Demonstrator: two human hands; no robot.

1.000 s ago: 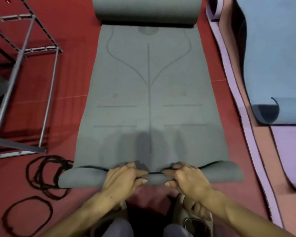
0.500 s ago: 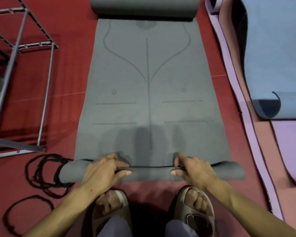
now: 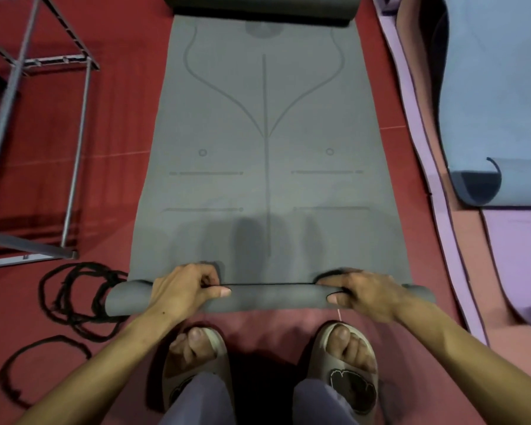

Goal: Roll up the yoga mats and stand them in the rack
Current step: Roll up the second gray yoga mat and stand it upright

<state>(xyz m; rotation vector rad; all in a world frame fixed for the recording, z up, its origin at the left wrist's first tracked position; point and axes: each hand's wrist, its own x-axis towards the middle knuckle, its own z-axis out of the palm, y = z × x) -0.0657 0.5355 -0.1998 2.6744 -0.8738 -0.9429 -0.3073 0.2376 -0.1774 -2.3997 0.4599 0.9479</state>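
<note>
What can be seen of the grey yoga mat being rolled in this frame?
The grey yoga mat lies flat on the red floor, matte and rubbery-looking, printed with darker alignment lines, curves and two small circles. Its near end is rolled into a tight tube, gripped by the left hand and right hand, thumbs on the near side. Its far end is also curled into a roll at the top edge of the frame. Black cords lie beside the near roll's left end.

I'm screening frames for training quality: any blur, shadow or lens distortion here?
Head view: the right hand is slightly motion-blurred; soft shadows fall on the grey mat just beyond the hands; wide-angle bending bows the mat's edges and tilts the metal rack; lighting is dim, without glare.
</note>
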